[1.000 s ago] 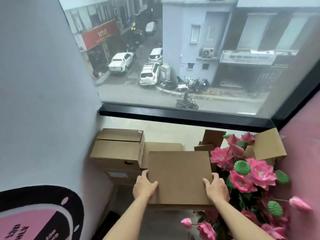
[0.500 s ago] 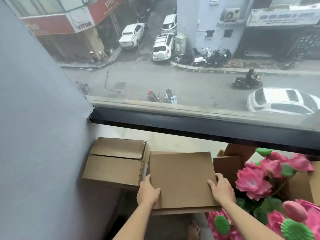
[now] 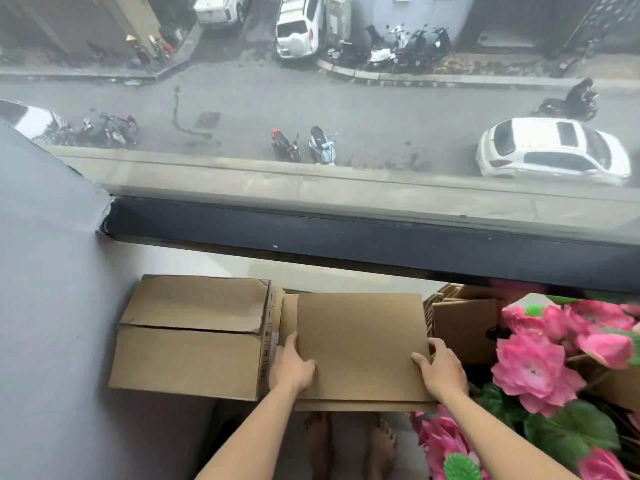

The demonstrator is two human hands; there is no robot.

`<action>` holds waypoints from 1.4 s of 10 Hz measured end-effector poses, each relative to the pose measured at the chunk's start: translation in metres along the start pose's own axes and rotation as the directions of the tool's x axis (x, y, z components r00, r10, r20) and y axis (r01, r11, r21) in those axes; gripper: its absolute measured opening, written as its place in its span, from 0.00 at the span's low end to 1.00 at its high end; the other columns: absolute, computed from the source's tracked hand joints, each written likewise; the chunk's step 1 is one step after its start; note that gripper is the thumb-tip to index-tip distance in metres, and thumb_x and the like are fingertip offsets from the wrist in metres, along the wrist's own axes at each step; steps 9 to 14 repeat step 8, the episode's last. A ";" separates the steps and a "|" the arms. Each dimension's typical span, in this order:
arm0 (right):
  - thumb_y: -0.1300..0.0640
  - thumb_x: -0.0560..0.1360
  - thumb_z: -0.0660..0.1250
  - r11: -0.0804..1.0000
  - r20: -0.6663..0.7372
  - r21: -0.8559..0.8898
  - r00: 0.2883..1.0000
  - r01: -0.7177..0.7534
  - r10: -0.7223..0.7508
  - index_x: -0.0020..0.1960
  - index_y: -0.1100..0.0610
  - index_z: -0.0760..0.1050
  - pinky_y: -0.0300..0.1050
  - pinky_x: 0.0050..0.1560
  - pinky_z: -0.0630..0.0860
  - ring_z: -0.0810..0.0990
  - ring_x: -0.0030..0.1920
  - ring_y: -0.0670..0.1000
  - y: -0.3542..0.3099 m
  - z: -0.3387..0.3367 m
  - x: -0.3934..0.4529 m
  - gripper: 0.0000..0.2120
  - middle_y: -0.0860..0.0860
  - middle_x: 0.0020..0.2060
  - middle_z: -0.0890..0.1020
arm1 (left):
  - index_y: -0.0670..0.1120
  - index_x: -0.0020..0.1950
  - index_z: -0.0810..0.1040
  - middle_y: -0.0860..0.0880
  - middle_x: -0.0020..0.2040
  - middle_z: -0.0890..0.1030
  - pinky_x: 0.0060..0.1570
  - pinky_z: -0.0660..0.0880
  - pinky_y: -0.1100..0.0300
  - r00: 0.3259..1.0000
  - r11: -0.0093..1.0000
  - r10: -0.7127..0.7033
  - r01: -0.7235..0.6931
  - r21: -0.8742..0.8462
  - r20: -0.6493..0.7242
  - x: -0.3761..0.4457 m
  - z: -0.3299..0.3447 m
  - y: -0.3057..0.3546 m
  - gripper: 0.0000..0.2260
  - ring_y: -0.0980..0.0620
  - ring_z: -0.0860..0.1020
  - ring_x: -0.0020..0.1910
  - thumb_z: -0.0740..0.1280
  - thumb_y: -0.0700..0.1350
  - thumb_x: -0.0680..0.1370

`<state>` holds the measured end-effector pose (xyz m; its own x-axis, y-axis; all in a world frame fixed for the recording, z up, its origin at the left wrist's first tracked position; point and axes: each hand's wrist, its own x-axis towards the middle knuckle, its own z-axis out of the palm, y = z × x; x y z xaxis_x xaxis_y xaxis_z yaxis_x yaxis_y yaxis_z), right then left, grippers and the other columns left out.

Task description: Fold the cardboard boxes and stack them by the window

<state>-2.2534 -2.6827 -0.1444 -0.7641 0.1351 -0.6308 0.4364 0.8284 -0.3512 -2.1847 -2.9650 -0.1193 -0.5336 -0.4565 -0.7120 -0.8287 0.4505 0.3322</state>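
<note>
the left hand (image 3: 292,368) grips the left edge of a flat folded cardboard box (image 3: 360,344), thumb lying on top of the panel and the fingers tucked out of sight below the edge. the right hand (image 3: 444,371) grips the right edge near the front corner the same way, thumb on top, fingers curled down over the side. the folded box lies level between the two hands, its near edge just past the wrists, and it sits on top of at least one more flat cardboard sheet (image 3: 363,406) whose front edge shows as a thin strip underneath.

just left of the left hand, touching or almost touching the folded box, stands a closed cardboard carton (image 3: 194,336) with its top flaps meeting along a seam. just right of the right hand is a group of more cardboard pieces standing on edge (image 3: 464,323), and beyond them a bunch of pink artificial flowers (image 3: 540,368) with green leaves fills the lower right corner.

below the box, two bare feet (image 3: 349,445) stand on a pale floor. behind the boxes runs a pale ledge, then the dark window frame (image 3: 346,237). a grey wall (image 3: 45,306) closes the left side. through the window glass (image 3: 311,98) a street lies far below, with a white car (image 3: 550,152), parked scooters and another white vehicle.
</note>
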 end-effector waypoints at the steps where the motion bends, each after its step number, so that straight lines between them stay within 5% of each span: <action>1: 0.49 0.78 0.68 0.999 -0.003 0.038 1.000 -0.020 0.020 0.71 0.54 0.70 0.51 0.54 0.74 0.77 0.58 0.59 -0.011 0.010 0.014 0.23 0.57 0.57 0.78 | 0.52 0.82 0.48 0.43 0.79 0.59 0.71 0.65 0.50 0.999 0.995 -0.017 0.012 0.103 0.049 0.024 0.003 0.005 0.39 0.44 0.63 0.76 0.68 0.51 0.78; 2: 0.49 0.78 0.68 1.000 0.018 0.017 1.000 -0.025 0.024 0.72 0.54 0.68 0.51 0.55 0.74 0.77 0.59 0.59 -0.013 0.023 0.018 0.25 0.57 0.58 0.77 | 0.50 0.82 0.42 0.42 0.79 0.56 0.71 0.64 0.49 0.997 0.958 0.022 -0.041 0.284 0.068 0.029 0.012 0.006 0.41 0.42 0.59 0.77 0.66 0.54 0.79; 3: 0.47 0.79 0.68 0.998 0.078 -0.048 0.996 -0.042 0.045 0.75 0.53 0.65 0.51 0.58 0.73 0.75 0.62 0.59 -0.009 0.037 0.017 0.28 0.58 0.61 0.75 | 0.55 0.82 0.44 0.43 0.78 0.56 0.68 0.68 0.48 0.973 0.823 0.204 -0.231 0.519 0.111 0.020 0.031 0.003 0.38 0.42 0.60 0.75 0.65 0.51 0.80; 4: 0.47 0.78 0.68 0.997 0.094 -0.046 0.994 -0.060 0.064 0.75 0.53 0.64 0.52 0.60 0.73 0.74 0.63 0.60 -0.006 0.041 0.016 0.29 0.58 0.62 0.74 | 0.57 0.81 0.47 0.43 0.78 0.55 0.67 0.68 0.49 0.950 0.753 0.258 -0.312 0.580 0.177 0.015 0.040 -0.002 0.35 0.43 0.61 0.74 0.64 0.49 0.80; 6: 0.46 0.78 0.67 0.994 0.105 -0.083 0.992 -0.067 0.076 0.77 0.53 0.60 0.51 0.64 0.72 0.73 0.67 0.58 -0.016 0.048 0.014 0.32 0.56 0.66 0.72 | 0.56 0.82 0.47 0.42 0.79 0.53 0.68 0.67 0.49 0.958 0.740 0.244 -0.284 0.610 0.151 0.017 0.044 -0.006 0.34 0.43 0.61 0.75 0.62 0.48 0.81; 8: 0.45 0.78 0.69 0.989 0.211 -0.145 0.977 0.034 -0.003 0.80 0.54 0.54 0.52 0.70 0.68 0.68 0.73 0.56 -0.036 0.051 0.001 0.38 0.54 0.75 0.65 | 0.52 0.82 0.47 0.43 0.75 0.64 0.68 0.67 0.51 0.970 0.711 0.192 -0.242 0.660 0.149 0.014 0.013 -0.010 0.32 0.44 0.65 0.72 0.59 0.49 0.82; 14: 0.45 0.78 0.69 0.989 0.211 -0.145 0.977 0.034 -0.003 0.80 0.54 0.54 0.52 0.70 0.68 0.68 0.73 0.56 -0.036 0.051 0.001 0.38 0.54 0.75 0.65 | 0.52 0.82 0.47 0.43 0.75 0.64 0.68 0.67 0.51 0.970 0.711 0.192 -0.242 0.660 0.149 0.014 0.013 -0.010 0.32 0.44 0.65 0.72 0.59 0.49 0.82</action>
